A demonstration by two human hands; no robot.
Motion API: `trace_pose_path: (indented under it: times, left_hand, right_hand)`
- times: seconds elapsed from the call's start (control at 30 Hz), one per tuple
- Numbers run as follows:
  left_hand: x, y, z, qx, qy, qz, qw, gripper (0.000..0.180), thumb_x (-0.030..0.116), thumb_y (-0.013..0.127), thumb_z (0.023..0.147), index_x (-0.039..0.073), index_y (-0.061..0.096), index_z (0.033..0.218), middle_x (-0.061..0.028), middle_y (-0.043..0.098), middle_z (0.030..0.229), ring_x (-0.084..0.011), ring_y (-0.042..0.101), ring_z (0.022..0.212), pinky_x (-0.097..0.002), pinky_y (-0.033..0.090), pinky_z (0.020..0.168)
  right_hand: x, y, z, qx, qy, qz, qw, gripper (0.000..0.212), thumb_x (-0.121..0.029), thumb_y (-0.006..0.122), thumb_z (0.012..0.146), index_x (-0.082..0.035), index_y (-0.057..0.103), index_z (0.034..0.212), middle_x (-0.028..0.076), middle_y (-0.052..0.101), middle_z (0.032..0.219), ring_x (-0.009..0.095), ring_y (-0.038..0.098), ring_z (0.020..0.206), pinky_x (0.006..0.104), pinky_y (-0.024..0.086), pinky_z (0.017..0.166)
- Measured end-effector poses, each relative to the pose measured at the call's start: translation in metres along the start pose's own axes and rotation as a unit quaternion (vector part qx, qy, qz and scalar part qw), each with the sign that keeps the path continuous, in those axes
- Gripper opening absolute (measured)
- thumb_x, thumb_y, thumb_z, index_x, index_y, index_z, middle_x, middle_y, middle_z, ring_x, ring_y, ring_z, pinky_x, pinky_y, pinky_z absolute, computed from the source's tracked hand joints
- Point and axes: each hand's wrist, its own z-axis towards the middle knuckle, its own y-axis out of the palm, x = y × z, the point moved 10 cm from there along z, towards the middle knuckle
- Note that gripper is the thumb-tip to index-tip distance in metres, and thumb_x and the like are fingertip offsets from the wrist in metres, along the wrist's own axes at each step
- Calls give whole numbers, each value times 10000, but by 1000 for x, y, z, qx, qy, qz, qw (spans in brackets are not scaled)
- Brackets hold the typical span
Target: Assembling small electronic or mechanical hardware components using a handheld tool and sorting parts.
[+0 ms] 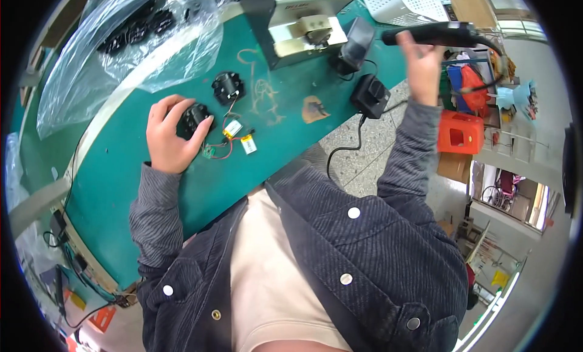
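On the green bench my left hand (167, 132) has its thumb and fingers closed around a small black plastic housing (195, 119), whose far side is partly covered by the fingers. Just beyond it lies a second black housing (228, 86), with thin wires running from it. Beside the first one are a small silver-and-yellow battery (232, 129), another such battery (248, 144) and a little green circuit board (209, 151), joined by red wires. Off to the right, my raised right hand (423, 69) grips a black corded tool (432, 35) shaped like an electric screwdriver, its cable trailing from the right end.
A clear plastic bag (176, 54) with black parts lies at the far left. At the back stand a black-and-white machine (303, 15), a dark translucent container (358, 41) and a white basket (404, 9). A black power adapter (370, 95) sits at the bench's right edge; an orange stool (452, 124) stands beyond.
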Motion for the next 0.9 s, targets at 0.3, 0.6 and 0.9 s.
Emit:
trace_pose_path:
  times: [0.3,0.6,0.9]
  left_hand:
    - [3,0,2,24,-13,35,999,382,197,794,685,-3,656,979,-139,570,934,-283,564,857,-371,479,745]
    - [24,-4,-5,31,-70,134,988,426,287,804,685,28,674,997,-115,581,888,-276,570,802,-375,477,698]
    - [7,-2,-14,37,-140,-38,989,373,99,774,688,40,653,1036,-138,585,948,-292,616,839,-361,513,744]
  right_hand:
    - [1,30,-67,-154,26,-256,954,1168,-433,885,548,29,268,1426,284,529,1214,395,544,1116,435,450,941]
    - [-22,46,-81,-34,-148,-306,940,823,-471,840,583,-88,532,1244,134,618,1021,323,585,934,438,455,833]
    - [-13,62,-39,-57,-204,-374,903,852,-491,824,577,-126,521,1286,142,603,1099,342,562,1040,456,471,874]
